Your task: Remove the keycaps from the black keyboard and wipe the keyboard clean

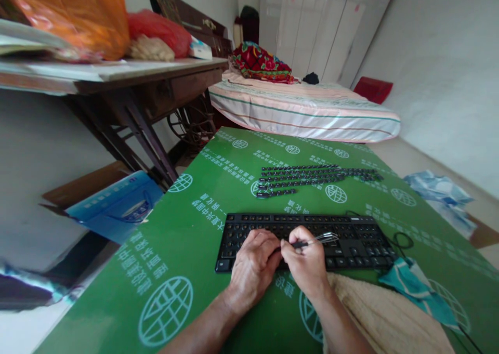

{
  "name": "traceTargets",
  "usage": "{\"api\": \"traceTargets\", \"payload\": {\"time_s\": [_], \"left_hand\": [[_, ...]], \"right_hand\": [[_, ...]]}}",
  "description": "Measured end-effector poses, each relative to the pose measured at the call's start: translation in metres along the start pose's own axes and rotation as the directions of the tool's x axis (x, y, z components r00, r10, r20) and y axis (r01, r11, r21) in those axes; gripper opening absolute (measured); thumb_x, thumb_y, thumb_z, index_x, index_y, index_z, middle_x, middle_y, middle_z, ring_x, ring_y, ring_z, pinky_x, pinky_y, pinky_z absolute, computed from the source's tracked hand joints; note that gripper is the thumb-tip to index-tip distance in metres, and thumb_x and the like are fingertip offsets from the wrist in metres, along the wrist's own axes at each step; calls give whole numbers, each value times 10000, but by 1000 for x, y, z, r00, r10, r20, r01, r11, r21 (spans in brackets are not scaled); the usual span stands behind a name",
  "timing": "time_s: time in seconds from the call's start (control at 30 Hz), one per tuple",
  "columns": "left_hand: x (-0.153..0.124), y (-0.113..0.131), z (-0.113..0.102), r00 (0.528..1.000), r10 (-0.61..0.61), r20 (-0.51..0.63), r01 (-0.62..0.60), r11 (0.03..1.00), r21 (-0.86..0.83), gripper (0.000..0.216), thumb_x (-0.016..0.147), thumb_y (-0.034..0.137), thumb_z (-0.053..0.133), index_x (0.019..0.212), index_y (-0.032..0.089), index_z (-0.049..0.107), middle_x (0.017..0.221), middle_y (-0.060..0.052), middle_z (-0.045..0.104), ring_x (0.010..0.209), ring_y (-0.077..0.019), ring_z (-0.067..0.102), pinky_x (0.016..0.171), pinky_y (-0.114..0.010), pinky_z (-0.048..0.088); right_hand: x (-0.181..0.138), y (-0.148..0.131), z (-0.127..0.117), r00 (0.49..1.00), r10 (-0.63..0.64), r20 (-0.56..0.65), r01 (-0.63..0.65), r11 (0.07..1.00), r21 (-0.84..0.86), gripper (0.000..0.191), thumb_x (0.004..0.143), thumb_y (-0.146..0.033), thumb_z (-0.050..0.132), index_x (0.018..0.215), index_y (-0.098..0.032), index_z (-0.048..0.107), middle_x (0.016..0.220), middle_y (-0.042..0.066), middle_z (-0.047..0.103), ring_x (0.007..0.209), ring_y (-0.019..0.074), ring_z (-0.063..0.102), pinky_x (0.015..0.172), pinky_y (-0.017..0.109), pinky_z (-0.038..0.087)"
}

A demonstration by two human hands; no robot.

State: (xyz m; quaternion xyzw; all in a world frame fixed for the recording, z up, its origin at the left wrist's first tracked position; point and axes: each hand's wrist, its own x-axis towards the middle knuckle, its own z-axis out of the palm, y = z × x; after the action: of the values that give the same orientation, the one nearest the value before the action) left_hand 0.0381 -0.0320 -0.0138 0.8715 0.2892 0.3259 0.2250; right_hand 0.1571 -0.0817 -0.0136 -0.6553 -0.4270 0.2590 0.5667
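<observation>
A black computer keyboard (pixel 351 239) lies in front of me on a green board; many of its keycaps are off, while several remain along the bottom row and at the right. My left hand (pixel 255 260) is closed over the keyboard's middle, fingertips hidden against my right hand. In my right hand (pixel 307 265) is a wire keycap puller (pixel 326 237), gripped by its dark handle with the wire loops pointing right. The two hands meet at the fingertips; whatever is between them is hidden. Beyond the keyboard, loose black keycaps (pixel 302 176) lie in several rows.
The green board (pixel 187 255) carries printed globes and writing. At right are a teal cloth (pixel 421 291), a beige cloth (pixel 378 312) and the keyboard cable (pixel 403 239). A bed (pixel 312 109) stands behind, a cluttered table (pixel 156 73) at left, with a blue box (pixel 117 203) below.
</observation>
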Motion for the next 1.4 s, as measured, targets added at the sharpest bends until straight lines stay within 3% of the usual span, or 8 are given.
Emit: {"api": "traceTargets", "payload": {"time_s": [0.13,0.33,0.5,0.77,0.87,1.0,1.17,1.4], "left_hand": [[1,1,-4,999,-42,35,44,996,-72,140,843,161,520,819,159,658,772,-59,654,775,-199,569,726,-334,498],[-2,-5,-5,989,-148,29,150,967,-206,121,763,169,622,876,200,651,813,-32,660,801,-191,595,724,-308,496],[-5,-9,-6,961,-276,-26,253,913,-321,177,719,235,683,888,200,645,810,-9,656,772,-166,620,716,-278,501],[-5,-12,-9,907,-420,28,365,751,-550,182,652,285,743,732,167,632,757,-8,650,734,-161,596,688,-259,475],[-4,-11,-10,886,-457,80,391,644,-657,181,627,242,763,722,155,636,745,-8,647,719,-150,580,687,-252,469],[-3,-10,-14,868,-474,148,405,503,-764,175,627,210,768,728,148,639,715,3,634,684,-130,563,657,-236,468],[-2,-8,-19,859,-466,214,422,406,-810,169,628,179,773,725,139,641,722,-1,645,692,-127,571,660,-230,471],[-3,-10,-22,865,-440,239,417,367,-831,189,615,166,789,728,139,640,721,11,644,695,-114,567,667,-212,468]], "right_hand": [[-3,2,-1,999,-39,22,37,998,53,221,737,-259,551,610,-212,377,533,-79,322,466,75,332,437,193,299],[-4,1,-4,999,-23,30,20,995,102,273,800,-371,554,644,-214,395,521,-77,386,434,75,376,435,194,336],[0,0,-15,997,-69,-16,69,997,-22,313,872,-426,459,669,-193,508,504,-46,459,475,98,464,515,214,417],[-11,-18,-26,995,-23,102,19,999,41,303,907,-383,414,1039,-189,606,537,-36,562,371,90,503,415,205,442],[-14,-22,-25,966,-184,184,185,983,11,235,903,-299,443,1018,-204,625,734,14,627,451,85,545,478,215,471],[-13,-19,-21,871,-400,286,456,875,-164,209,878,-205,493,1028,-202,639,796,44,599,702,136,589,643,245,476],[-10,-17,-17,819,-393,417,529,799,-285,246,892,-188,471,1082,-185,627,777,40,567,688,133,560,627,229,451],[-5,-20,-16,807,-388,444,552,762,-337,199,899,-209,473,1001,-180,642,740,27,542,657,123,531,602,222,418]]}}
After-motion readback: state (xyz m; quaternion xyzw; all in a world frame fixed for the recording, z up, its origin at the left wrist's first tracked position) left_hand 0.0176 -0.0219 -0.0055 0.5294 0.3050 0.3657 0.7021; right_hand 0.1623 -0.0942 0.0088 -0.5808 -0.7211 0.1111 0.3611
